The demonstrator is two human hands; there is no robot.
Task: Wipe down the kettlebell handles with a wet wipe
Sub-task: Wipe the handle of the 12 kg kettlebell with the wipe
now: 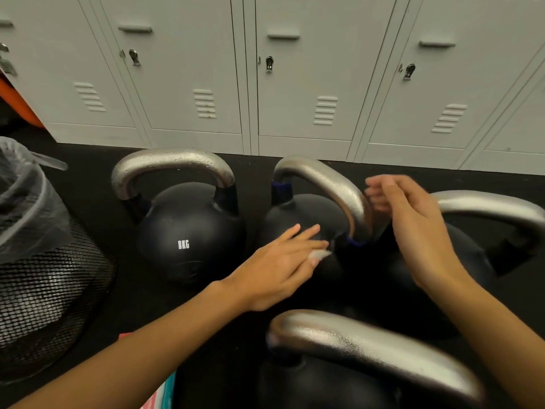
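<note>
Several black kettlebells with silver handles stand on the dark floor. The left one (188, 231) is marked 8KG and its handle (174, 163) is beaded with droplets. My left hand (277, 261) lies on the body of the middle kettlebell (309, 214), with a small white wet wipe (320, 254) pinched under its fingers. My right hand (413, 219) hovers beside the right end of the middle handle (330, 184), fingers loosely curled and blurred, holding nothing that I can see. Another kettlebell (483, 208) stands at the right and one (368, 349) close in front.
A black mesh bin (50, 278) lined with a clear bag stands at the left. Grey lockers (295, 84) run along the back. A pink and teal packet (165, 391) lies at the bottom edge by my left forearm.
</note>
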